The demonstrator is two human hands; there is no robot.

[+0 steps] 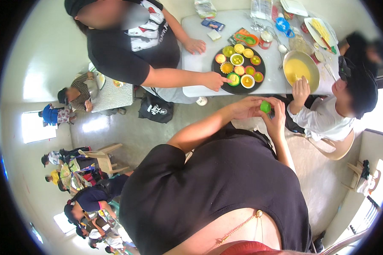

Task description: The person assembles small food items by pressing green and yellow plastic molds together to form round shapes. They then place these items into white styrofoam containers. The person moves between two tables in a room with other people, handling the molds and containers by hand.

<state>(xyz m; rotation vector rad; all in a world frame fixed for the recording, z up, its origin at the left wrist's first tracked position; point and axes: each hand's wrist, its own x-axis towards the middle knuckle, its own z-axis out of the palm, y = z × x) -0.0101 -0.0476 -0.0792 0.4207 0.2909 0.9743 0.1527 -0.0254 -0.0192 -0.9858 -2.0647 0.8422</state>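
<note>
Between my two hands, at the table's near edge, is a small bright green cup (pixel 265 106), perhaps a baking mould. My left hand (pixel 246 107) has its fingers closed on the cup's left side. From the right, my right hand (pixel 278 117) grips the same cup, its fingertips curled over the top. What the cup holds, if anything, cannot be made out. Just beyond, a round black tray (pixel 262 68) carries several small coloured cups with yellow filling. A co-worker's hand (pixel 218 80) points at a green cup (pixel 233 79) on that tray.
A metal bowl (pixel 300 54) of yellow batter stands at the right of the white table (pixel 195 34), a seated person's hand (pixel 301 87) over it. Behind the tray are orange and green measuring cups (pixel 251 40), a jar (pixel 266 39) and a blue cup (pixel 281 24). Another person stands at left.
</note>
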